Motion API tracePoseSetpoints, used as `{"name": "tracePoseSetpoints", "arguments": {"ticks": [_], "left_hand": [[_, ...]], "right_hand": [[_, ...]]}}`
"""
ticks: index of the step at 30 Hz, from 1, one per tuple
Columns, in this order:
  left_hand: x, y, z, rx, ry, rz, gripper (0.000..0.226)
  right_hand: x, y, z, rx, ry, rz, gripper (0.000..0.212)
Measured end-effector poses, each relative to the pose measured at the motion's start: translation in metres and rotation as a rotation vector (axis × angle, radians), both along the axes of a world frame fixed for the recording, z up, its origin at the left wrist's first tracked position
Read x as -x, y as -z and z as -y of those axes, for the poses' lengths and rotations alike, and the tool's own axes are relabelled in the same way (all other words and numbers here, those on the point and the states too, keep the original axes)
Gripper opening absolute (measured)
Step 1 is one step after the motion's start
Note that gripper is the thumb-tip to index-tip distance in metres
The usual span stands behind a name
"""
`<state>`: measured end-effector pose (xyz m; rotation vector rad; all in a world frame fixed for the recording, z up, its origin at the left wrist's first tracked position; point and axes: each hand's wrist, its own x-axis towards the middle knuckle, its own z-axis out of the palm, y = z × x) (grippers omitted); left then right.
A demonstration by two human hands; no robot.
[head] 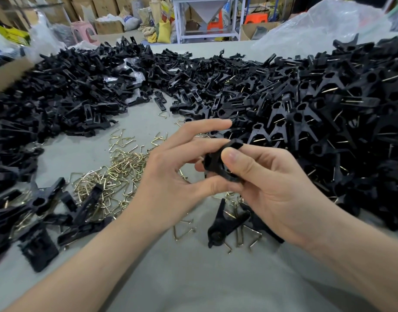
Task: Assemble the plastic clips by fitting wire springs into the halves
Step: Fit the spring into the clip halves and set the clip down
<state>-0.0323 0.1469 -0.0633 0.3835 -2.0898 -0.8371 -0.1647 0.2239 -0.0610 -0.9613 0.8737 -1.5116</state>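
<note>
Both hands are meeting over the table (pixel 193 278), working on one black clip (pixel 213 164). The right hand (pixel 270 190) is gripping it, with the thumb pressing flat on its near face and the other fingers curling round underneath. The left hand (pixel 175 170) is pinching the same clip from the other side. Its middle finger is lying on the upper edge and its thumb is coming up under the lower end, while the index finger is sticking out straight above, touching nothing. The clip's long axis is running steeply, with the upper end pointing away from the person and a little right, and the lower end pointing down towards the palms. Whether a spring is sitting in it I cannot tell.

The containers are standing far beyond the hands. A box (pixel 109 28) beyond the left hand is holding white stuff that is bulging over its rim. A second box (pixel 246 33) beyond the right hand is holding something dark, too small to make out.

Springs (pixel 117 174) are lying in a tangle just left of the left hand. Halves (pixel 69 86) are piling up beyond it. A heap (pixel 328 122) of finished clips, wire showing, is lying right of the right hand. Just under the hands a loose clip (pixel 220 221) is lying among a few springs, its narrow tip pointing towards the hands and its round end towards the person.
</note>
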Motion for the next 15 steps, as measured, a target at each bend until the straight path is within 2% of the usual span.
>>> {"name": "tracePoseSetpoints", "arguments": {"ticks": [3, 7, 12, 15], "left_hand": [[0.0006, 0.0004, -0.0017, -0.065, 0.019, 0.013, 0.045], [0.0004, -0.0007, -0.0023, -0.05, 0.015, 0.004, 0.044], [0.0001, -0.001, -0.0023, 0.019, -0.055, 0.004, 0.037], [0.0013, 0.0009, -0.0032, 0.013, -0.074, -0.002, 0.034]], "right_hand": [[0.0003, -0.001, -0.0008, -0.017, 0.002, 0.024, 0.033], [0.001, -0.0032, 0.0007, -0.035, -0.039, 0.08, 0.036], [0.0014, -0.0046, 0.0003, -0.095, -0.197, 0.261, 0.044], [0.0012, -0.0037, 0.0005, -0.127, -0.237, 0.34, 0.039]]}}
